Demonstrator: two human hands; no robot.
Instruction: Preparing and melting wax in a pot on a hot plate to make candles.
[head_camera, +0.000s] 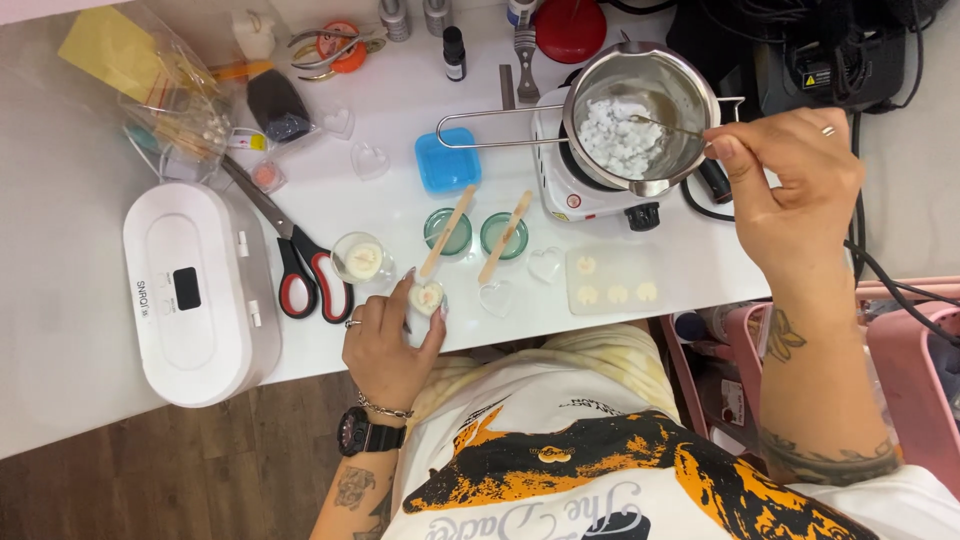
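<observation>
My left hand (385, 340) pinches a small heart-shaped mould (427, 297) filled with pale wax, resting on the white tabletop (420, 120) near its front edge, just beside a wooden stick (447, 231) lying across a green cup (447, 231). My right hand (790, 190) grips a thin metal spoon (665, 125) whose tip reaches into the steel melting pot (640, 110), where white wax flakes (620, 135) sit, on a small white hotplate (580, 195).

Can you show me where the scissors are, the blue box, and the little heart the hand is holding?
scissors (300, 262), head view, on the red and black handles.
blue box (447, 160), head view, middle of its lid.
little heart (427, 297), head view, on its cream filling, in the left hand (385, 345).
</observation>
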